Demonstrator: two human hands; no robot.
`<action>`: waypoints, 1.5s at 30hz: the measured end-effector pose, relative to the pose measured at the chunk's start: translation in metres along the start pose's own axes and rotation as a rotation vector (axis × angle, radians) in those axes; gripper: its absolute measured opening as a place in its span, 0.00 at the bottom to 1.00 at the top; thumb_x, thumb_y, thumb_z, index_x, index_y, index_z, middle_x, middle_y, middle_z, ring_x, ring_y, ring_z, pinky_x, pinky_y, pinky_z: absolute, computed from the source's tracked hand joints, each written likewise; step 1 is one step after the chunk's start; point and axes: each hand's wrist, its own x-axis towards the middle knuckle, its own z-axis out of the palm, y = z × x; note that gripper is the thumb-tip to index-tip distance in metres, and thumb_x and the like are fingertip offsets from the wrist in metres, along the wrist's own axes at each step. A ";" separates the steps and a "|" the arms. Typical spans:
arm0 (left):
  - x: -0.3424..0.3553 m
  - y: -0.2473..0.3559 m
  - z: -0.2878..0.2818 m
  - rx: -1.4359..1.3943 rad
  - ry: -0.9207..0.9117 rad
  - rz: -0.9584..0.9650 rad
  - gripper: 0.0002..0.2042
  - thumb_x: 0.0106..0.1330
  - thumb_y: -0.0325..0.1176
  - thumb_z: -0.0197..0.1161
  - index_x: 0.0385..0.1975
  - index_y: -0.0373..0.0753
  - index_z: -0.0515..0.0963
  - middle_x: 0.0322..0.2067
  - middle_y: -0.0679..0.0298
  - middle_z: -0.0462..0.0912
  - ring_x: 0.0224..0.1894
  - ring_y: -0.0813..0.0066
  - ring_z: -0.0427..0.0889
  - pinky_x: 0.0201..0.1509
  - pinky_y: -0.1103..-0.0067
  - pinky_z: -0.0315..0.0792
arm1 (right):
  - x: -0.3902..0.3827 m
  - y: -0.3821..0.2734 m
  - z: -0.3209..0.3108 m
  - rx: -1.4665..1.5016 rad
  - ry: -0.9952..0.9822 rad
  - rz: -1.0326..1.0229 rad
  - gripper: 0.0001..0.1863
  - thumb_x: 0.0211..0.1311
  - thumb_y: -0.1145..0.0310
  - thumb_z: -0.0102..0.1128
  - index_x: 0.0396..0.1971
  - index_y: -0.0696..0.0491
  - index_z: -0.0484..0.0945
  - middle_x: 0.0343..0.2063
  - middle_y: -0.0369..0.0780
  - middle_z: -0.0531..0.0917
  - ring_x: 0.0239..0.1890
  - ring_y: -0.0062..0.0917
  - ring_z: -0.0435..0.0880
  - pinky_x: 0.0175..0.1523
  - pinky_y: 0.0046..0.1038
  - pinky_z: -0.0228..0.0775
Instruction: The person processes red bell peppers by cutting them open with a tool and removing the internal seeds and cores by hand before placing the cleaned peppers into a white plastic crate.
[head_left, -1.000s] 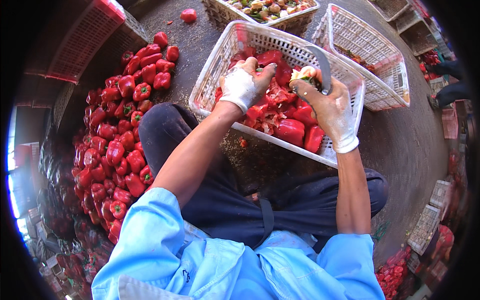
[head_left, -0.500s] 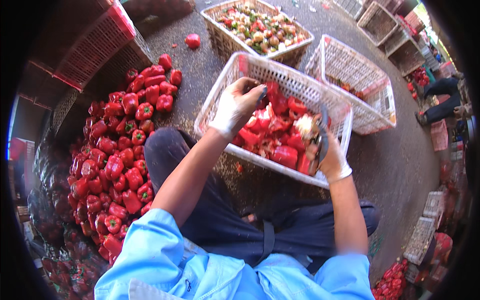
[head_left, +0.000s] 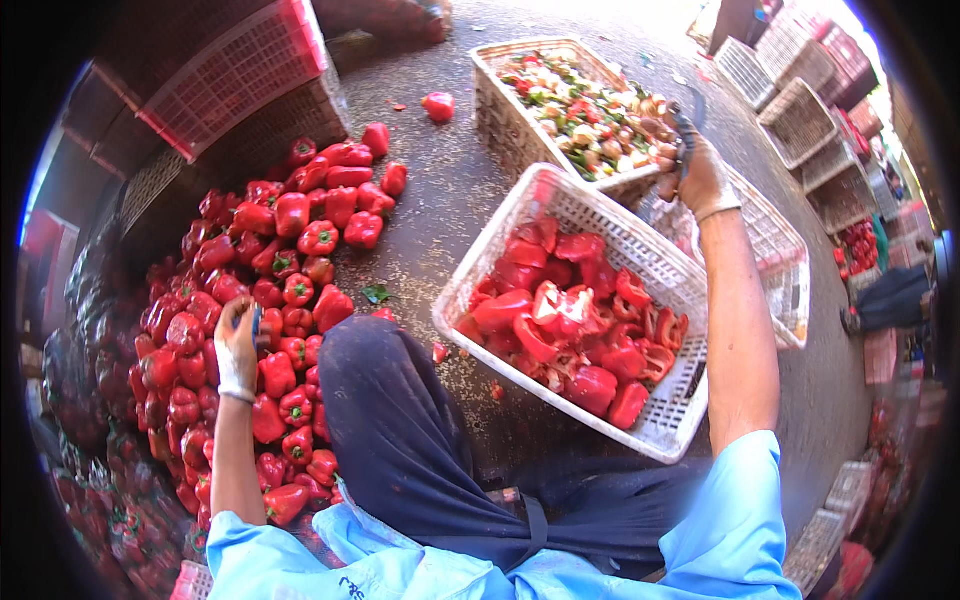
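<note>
My left hand (head_left: 237,350), in a white glove that leaves the fingers bare, reaches into a heap of whole red bell peppers (head_left: 268,375). Its fingers are bent and apart over the peppers, something blue is on a fingertip, and no pepper is lifted. Out at the far right, my right hand (head_left: 698,170) is closed on a knife with a dark, curved blade (head_left: 684,122), above the edge of a crate of pepper cores and scraps (head_left: 487,100). Cut red pepper pieces (head_left: 570,330) partly fill the white plastic crate (head_left: 560,390) before my knees.
Another white crate (head_left: 785,262) stands behind my right forearm. Stacked crates (head_left: 235,75) rise behind the heap, and more crates (head_left: 800,125) stand at the far right. One loose pepper (head_left: 438,106) lies on the floor. A person's dark-clothed leg (head_left: 890,300) shows at the right.
My left hand has left the crate of cut peppers for the heap at left. My right hand has moved up and away with the knife to the scraps crate; the pale core is no longer distinct.
</note>
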 end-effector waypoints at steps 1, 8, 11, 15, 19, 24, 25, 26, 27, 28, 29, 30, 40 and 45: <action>-0.010 -0.022 -0.017 0.116 0.091 -0.025 0.13 0.74 0.33 0.64 0.54 0.36 0.79 0.38 0.65 0.84 0.33 0.83 0.83 0.36 0.83 0.77 | 0.015 0.002 0.008 0.077 0.011 0.016 0.26 0.74 0.44 0.61 0.57 0.51 0.82 0.20 0.29 0.74 0.15 0.13 0.68 0.16 0.22 0.54; -0.070 -0.076 -0.068 1.057 0.201 0.402 0.27 0.61 0.39 0.70 0.60 0.34 0.76 0.52 0.43 0.83 0.54 0.43 0.82 0.61 0.56 0.76 | -0.031 0.107 -0.049 -0.133 -0.004 0.217 0.21 0.75 0.53 0.61 0.57 0.53 0.81 0.31 0.31 0.80 0.24 0.14 0.73 0.23 0.21 0.60; -0.085 -0.073 -0.074 1.182 0.156 0.228 0.32 0.58 0.39 0.72 0.64 0.37 0.73 0.58 0.47 0.79 0.60 0.44 0.78 0.67 0.59 0.73 | -0.110 0.126 0.006 -0.514 0.037 0.107 0.21 0.77 0.54 0.58 0.59 0.51 0.79 0.28 0.27 0.78 0.16 0.09 0.65 0.15 0.18 0.53; -0.079 -0.088 -0.079 1.264 0.073 0.267 0.32 0.57 0.39 0.73 0.63 0.37 0.74 0.60 0.48 0.77 0.62 0.46 0.76 0.68 0.59 0.73 | -0.124 0.120 0.024 -0.562 -0.031 0.250 0.23 0.78 0.58 0.56 0.64 0.54 0.74 0.33 0.32 0.81 0.17 0.12 0.66 0.17 0.18 0.58; -0.038 -0.093 -0.082 1.349 0.264 0.240 0.35 0.55 0.42 0.75 0.65 0.39 0.72 0.61 0.50 0.76 0.63 0.45 0.75 0.67 0.57 0.72 | -0.081 0.111 -0.050 -0.156 -0.197 0.225 0.23 0.78 0.62 0.54 0.67 0.53 0.73 0.34 0.32 0.80 0.17 0.10 0.66 0.17 0.15 0.57; 0.032 -0.081 -0.101 1.495 0.167 0.253 0.37 0.55 0.46 0.74 0.67 0.42 0.71 0.63 0.54 0.75 0.67 0.50 0.73 0.67 0.56 0.72 | -0.141 0.158 -0.017 -0.376 -0.024 0.164 0.20 0.77 0.60 0.55 0.62 0.53 0.77 0.28 0.30 0.77 0.15 0.11 0.64 0.16 0.17 0.55; 0.052 -0.078 -0.098 1.539 0.067 0.158 0.37 0.57 0.48 0.72 0.67 0.42 0.71 0.63 0.54 0.76 0.67 0.49 0.74 0.66 0.56 0.74 | -0.154 0.172 -0.008 -0.398 -0.032 0.186 0.20 0.77 0.60 0.55 0.61 0.53 0.77 0.27 0.30 0.76 0.15 0.11 0.64 0.16 0.17 0.54; 0.070 -0.087 -0.105 1.594 0.048 0.129 0.34 0.59 0.46 0.68 0.67 0.43 0.72 0.55 0.54 0.82 0.58 0.49 0.82 0.61 0.58 0.78 | -0.163 0.186 0.003 -0.424 -0.073 0.201 0.19 0.77 0.59 0.55 0.60 0.53 0.78 0.26 0.29 0.75 0.14 0.11 0.64 0.16 0.17 0.54; 0.094 -0.085 -0.103 1.525 -0.067 -0.044 0.32 0.59 0.46 0.66 0.65 0.43 0.74 0.52 0.52 0.85 0.54 0.49 0.84 0.59 0.58 0.79 | -0.171 0.193 0.007 -0.461 -0.111 0.189 0.19 0.77 0.59 0.55 0.59 0.53 0.79 0.25 0.29 0.75 0.14 0.11 0.64 0.15 0.18 0.53; 0.122 -0.085 -0.091 1.442 -0.199 -0.187 0.30 0.58 0.46 0.64 0.62 0.42 0.77 0.49 0.50 0.87 0.50 0.48 0.87 0.57 0.59 0.80 | -0.176 0.193 0.003 -0.512 -0.141 0.143 0.19 0.77 0.59 0.55 0.58 0.53 0.80 0.23 0.28 0.74 0.14 0.12 0.64 0.15 0.18 0.52; 0.139 -0.089 -0.096 1.464 -0.299 -0.193 0.27 0.56 0.47 0.62 0.54 0.38 0.82 0.47 0.47 0.88 0.47 0.51 0.89 0.55 0.59 0.81 | -0.178 0.196 -0.004 -0.575 -0.195 0.070 0.18 0.77 0.58 0.55 0.57 0.52 0.80 0.22 0.28 0.73 0.13 0.12 0.63 0.15 0.18 0.52; 0.154 -0.119 -0.131 1.465 -0.346 -0.216 0.34 0.54 0.52 0.68 0.57 0.34 0.80 0.46 0.51 0.89 0.44 0.58 0.88 0.51 0.62 0.81 | -0.173 0.202 -0.005 -0.611 -0.268 0.005 0.18 0.77 0.58 0.55 0.56 0.52 0.81 0.21 0.27 0.72 0.13 0.12 0.63 0.14 0.19 0.51; 0.206 -0.273 -0.196 1.642 -0.878 0.235 0.24 0.65 0.47 0.69 0.59 0.53 0.72 0.42 0.70 0.82 0.43 0.70 0.81 0.58 0.68 0.76 | -0.229 0.151 0.033 -0.355 0.084 0.306 0.13 0.77 0.60 0.57 0.46 0.54 0.80 0.24 0.33 0.79 0.14 0.14 0.72 0.16 0.22 0.63; 0.158 -0.220 -0.154 1.239 -0.471 -0.206 0.24 0.60 0.35 0.68 0.58 0.47 0.72 0.33 0.66 0.81 0.33 0.71 0.81 0.41 0.71 0.78 | -0.249 0.163 0.017 -0.357 0.143 0.303 0.13 0.76 0.58 0.59 0.45 0.53 0.82 0.23 0.32 0.77 0.15 0.14 0.71 0.18 0.21 0.64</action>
